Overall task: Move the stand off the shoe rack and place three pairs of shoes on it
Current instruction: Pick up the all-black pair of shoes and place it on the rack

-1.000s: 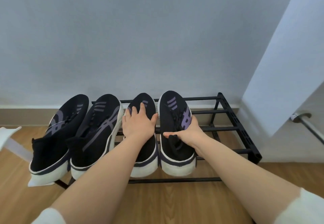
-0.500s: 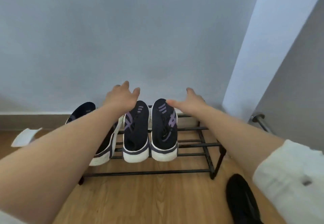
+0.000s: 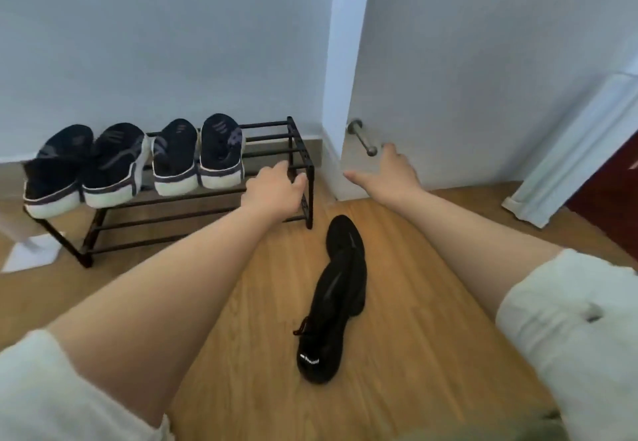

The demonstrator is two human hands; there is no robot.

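A black metal shoe rack [image 3: 297, 137] stands against the wall. Two pairs of black sneakers with white soles rest on it, one pair [image 3: 86, 168] at its left end, the other pair [image 3: 198, 156] at its middle. The rack's right end is bare bars. A pair of all-black shoes [image 3: 331, 299] lies on the wooden floor in front of me, one shoe overlapping the other. My left hand [image 3: 274, 192] hovers over the rack's right front corner, fingers loosely spread, holding nothing. My right hand [image 3: 386, 175] is spread in the air right of the rack, empty.
A white door [image 3: 483, 61] with a metal stopper [image 3: 362, 137] stands right of the rack. A white object [image 3: 31, 251] sits on the floor beside the rack's left leg. White trim [image 3: 569, 150] and something dark red are at the far right.
Both hands have let go of the middle pair of sneakers and drawn back to the right. The view has swung right and down, bringing the black shoes on the floor fully into sight.
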